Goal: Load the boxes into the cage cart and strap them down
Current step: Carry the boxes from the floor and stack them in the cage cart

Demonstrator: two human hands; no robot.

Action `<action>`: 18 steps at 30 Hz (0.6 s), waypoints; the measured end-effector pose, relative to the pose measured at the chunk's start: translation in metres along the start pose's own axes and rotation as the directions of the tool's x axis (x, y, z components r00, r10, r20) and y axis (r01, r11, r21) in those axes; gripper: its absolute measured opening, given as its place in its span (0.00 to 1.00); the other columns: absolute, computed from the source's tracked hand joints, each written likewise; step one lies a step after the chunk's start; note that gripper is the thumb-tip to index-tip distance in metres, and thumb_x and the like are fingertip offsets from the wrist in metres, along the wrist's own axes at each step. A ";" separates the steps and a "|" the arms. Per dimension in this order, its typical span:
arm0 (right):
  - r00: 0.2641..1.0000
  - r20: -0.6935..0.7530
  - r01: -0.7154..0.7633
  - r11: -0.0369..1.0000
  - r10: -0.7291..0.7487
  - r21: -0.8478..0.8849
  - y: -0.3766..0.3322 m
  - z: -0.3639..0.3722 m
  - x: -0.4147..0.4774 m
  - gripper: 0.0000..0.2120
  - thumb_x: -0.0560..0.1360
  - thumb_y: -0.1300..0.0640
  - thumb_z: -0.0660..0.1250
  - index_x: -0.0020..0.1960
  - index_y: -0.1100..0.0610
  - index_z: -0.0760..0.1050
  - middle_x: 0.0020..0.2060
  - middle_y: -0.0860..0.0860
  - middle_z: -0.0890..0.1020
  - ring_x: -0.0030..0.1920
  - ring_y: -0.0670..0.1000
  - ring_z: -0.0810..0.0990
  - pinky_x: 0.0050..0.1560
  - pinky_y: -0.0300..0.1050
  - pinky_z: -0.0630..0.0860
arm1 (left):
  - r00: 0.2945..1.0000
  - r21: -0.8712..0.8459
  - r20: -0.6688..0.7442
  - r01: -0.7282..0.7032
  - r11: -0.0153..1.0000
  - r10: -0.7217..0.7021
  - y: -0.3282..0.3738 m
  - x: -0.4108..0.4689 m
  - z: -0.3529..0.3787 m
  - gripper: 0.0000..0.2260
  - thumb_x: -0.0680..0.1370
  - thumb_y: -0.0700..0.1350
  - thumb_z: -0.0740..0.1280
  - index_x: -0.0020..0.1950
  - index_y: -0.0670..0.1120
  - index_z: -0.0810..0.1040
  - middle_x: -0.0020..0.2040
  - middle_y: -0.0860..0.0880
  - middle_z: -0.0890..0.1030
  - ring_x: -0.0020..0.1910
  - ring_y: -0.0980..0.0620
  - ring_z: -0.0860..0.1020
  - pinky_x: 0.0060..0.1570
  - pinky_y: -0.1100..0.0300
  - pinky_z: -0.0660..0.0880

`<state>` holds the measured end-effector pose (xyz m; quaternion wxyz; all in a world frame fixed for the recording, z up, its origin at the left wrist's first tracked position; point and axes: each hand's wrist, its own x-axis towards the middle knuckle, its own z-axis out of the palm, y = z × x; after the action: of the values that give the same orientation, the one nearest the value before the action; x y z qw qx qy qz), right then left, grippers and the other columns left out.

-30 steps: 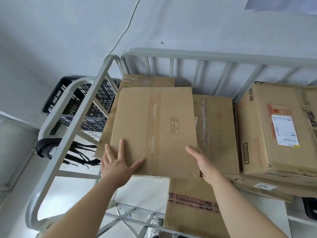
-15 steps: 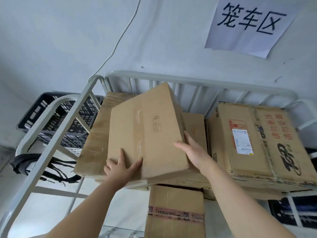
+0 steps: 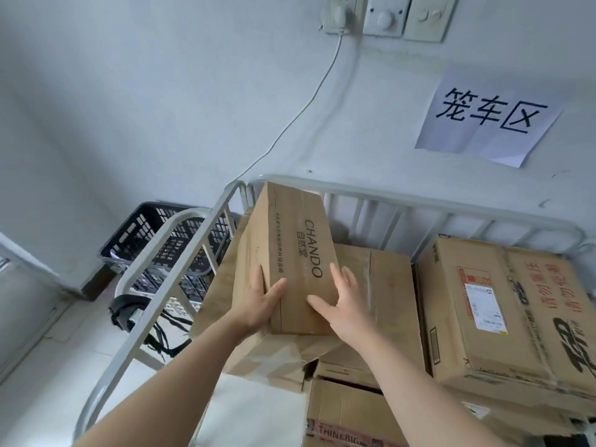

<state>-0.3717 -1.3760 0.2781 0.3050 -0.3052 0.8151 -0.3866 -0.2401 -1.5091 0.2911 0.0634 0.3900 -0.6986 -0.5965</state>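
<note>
Roughly six boxes (image 3: 292,253), one cage cart (image 3: 403,196), two crates (image 3: 151,227).

A: Location type? Storeroom or warehouse corner.
B: Evidence: grey tubular-steel cage cart (image 3: 387,196) stacked with brown taped cardboard shipping boxes (image 3: 483,304), black perforated plastic crates (image 3: 154,227), white handwritten paper wall sign (image 3: 487,117).

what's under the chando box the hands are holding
The CHANDO box, held by the left hand and right hand, sits over a flat brown box with a torn front corner. More boxes lie lower; the contact area is hidden.
</note>
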 end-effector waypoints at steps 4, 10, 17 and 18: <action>0.990 0.051 -0.141 0.979 0.134 0.151 -0.010 0.010 0.004 0.48 0.63 0.37 0.75 0.76 0.49 0.57 0.70 0.46 0.69 0.68 0.49 0.70 0.69 0.51 0.68 | 0.999 -0.051 -0.022 -0.043 0.998 0.042 -0.007 -0.013 -0.021 0.23 0.82 0.51 0.57 0.76 0.54 0.55 0.66 0.51 0.73 0.61 0.53 0.74 0.56 0.63 0.75; 1.000 -0.008 -0.009 0.989 0.010 0.149 -0.037 -0.004 0.011 0.35 0.71 0.50 0.71 0.74 0.45 0.60 0.67 0.44 0.72 0.61 0.50 0.77 0.60 0.52 0.77 | 0.999 -0.139 -0.035 -0.038 0.990 0.034 -0.018 -0.005 -0.039 0.18 0.82 0.51 0.58 0.72 0.56 0.60 0.67 0.55 0.72 0.64 0.53 0.72 0.68 0.50 0.68; 0.997 0.031 0.060 0.988 -0.065 0.144 -0.044 0.022 0.005 0.24 0.75 0.53 0.68 0.70 0.48 0.70 0.67 0.40 0.72 0.66 0.40 0.69 0.67 0.37 0.64 | 0.991 0.151 -0.080 0.114 0.982 -0.103 -0.047 0.009 -0.047 0.30 0.81 0.54 0.58 0.79 0.56 0.46 0.72 0.49 0.68 0.62 0.50 0.71 0.57 0.60 0.66; 0.996 0.040 0.080 0.988 -0.086 0.135 -0.044 0.028 0.007 0.23 0.75 0.53 0.68 0.70 0.49 0.70 0.68 0.40 0.71 0.66 0.38 0.67 0.67 0.33 0.61 | 0.989 0.166 -0.082 0.133 0.977 -0.121 -0.052 0.010 -0.049 0.31 0.81 0.56 0.58 0.79 0.55 0.45 0.74 0.47 0.66 0.66 0.48 0.69 0.60 0.59 0.65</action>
<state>-0.3437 -1.4161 0.2980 0.3269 -0.3265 0.7670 -0.4453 -0.1958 -1.5525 0.2554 0.0164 0.4588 -0.7181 -0.5231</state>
